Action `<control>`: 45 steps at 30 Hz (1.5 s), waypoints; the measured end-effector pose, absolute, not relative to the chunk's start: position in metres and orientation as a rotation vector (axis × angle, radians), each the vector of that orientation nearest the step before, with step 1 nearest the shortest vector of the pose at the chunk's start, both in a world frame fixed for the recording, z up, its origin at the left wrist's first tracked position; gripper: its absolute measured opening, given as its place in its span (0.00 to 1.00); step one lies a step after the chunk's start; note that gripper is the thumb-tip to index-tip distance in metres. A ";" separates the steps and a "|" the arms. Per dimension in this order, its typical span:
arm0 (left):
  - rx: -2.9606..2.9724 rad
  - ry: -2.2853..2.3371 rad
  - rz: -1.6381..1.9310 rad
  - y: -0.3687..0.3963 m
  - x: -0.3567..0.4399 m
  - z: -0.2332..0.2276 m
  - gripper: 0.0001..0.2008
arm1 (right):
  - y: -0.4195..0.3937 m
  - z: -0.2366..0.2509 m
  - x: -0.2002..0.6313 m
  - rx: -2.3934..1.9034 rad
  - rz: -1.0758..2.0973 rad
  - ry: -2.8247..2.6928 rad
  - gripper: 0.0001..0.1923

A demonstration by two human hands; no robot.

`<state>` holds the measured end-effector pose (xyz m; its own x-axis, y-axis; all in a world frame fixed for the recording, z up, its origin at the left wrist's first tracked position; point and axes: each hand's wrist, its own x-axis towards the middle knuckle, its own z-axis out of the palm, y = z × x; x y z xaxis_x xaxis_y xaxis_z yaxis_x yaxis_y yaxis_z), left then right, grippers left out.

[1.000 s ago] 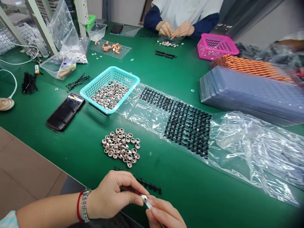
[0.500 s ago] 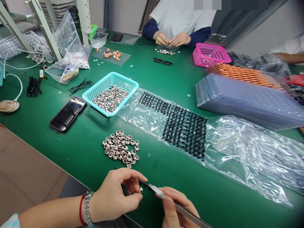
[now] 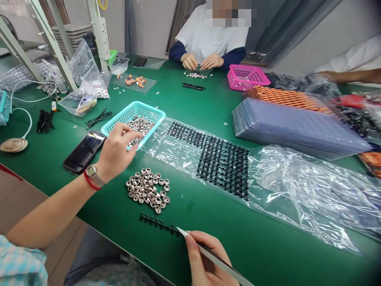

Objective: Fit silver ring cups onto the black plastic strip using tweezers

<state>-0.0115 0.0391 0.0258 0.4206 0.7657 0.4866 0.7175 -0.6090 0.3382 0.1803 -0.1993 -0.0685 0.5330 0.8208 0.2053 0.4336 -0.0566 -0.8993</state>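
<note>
The black strip (image 3: 157, 223) lies on the green table (image 3: 208, 214), near you, below the pile of little metal cups (image 3: 148, 190). Your right hand (image 3: 205, 260) grips tweezers (image 3: 208, 254), tip touching the strip. Your left hand (image 3: 116, 151) reaches with loose, half-open fingers over the blue basket (image 3: 133, 123).

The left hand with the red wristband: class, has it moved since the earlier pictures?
Yes. The left hand has gone from beside the right hand forward past the pile of small metal rings to the turquoise plastic basket.

the left hand (image 3: 114, 153) wears a metal wristwatch (image 3: 92, 171) and a red cord bracelet (image 3: 89, 183); a light blue patterned sleeve (image 3: 18, 264) shows near left.
</note>
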 end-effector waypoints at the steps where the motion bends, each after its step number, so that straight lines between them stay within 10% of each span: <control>1: 2.662 1.241 0.822 0.033 -0.004 0.021 0.09 | -0.199 -0.070 0.180 -1.686 0.430 -1.089 0.09; 12: 2.818 0.679 0.066 -0.010 0.038 -0.010 0.11 | -0.196 -0.072 0.177 -1.699 0.365 -1.193 0.06; 45: 1.261 0.938 0.587 -0.107 0.010 -0.022 0.08 | -0.198 -0.065 0.173 -1.606 0.511 -0.848 0.09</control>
<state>0.0097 -0.1071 -0.0221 0.5185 0.8129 -0.2653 0.1175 0.2396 0.9637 0.1733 -0.1983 -0.0652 0.6394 0.7586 0.1250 0.2439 -0.0460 -0.9687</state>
